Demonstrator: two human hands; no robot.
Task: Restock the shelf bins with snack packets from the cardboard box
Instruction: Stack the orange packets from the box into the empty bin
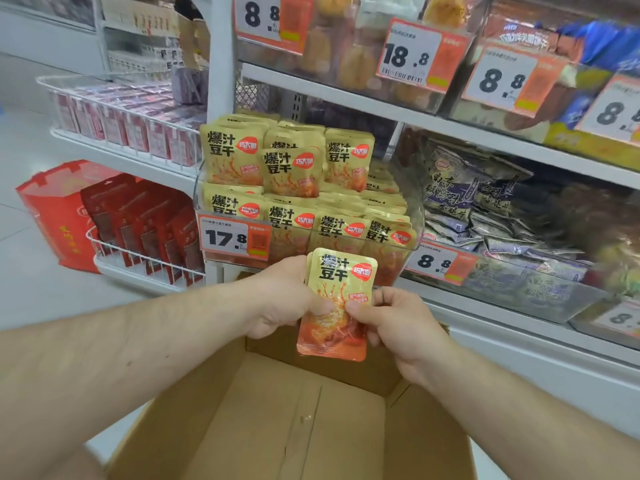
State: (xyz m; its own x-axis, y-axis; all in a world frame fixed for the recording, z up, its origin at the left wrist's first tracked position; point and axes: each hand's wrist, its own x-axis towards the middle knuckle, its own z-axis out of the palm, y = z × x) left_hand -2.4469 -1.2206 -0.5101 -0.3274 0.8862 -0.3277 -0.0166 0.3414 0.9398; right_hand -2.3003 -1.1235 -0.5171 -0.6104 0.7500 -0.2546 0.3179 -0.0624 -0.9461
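Hands are meeting over the open cardboard box (277,420), both pinching a small stack of gold-and-orange snack packets (337,306) held upright just in front of the shelf. The left hand (287,299) is curling round the left edge of the stack with its thumb pressing on the front face, and the right hand (391,320) is pinching the right edge between thumb and bent fingers. At least two packets are showing in the stack; how many more are lying behind the front one cannot be told.

Just above the hands, a clear plastic bin (414,216) is sitting on the shelf, packed with rows of matching packets (287,174), some standing upright at the top. An orange price tag (233,237) reading 17.8 is hanging on the bin's front left. To the right, a neighbouring bin is holding purple-grey packets (460,199), blurred in places. To the left, white wire baskets (138,261) are holding red packages, and a red carton (52,209) is standing on the floor beside them.
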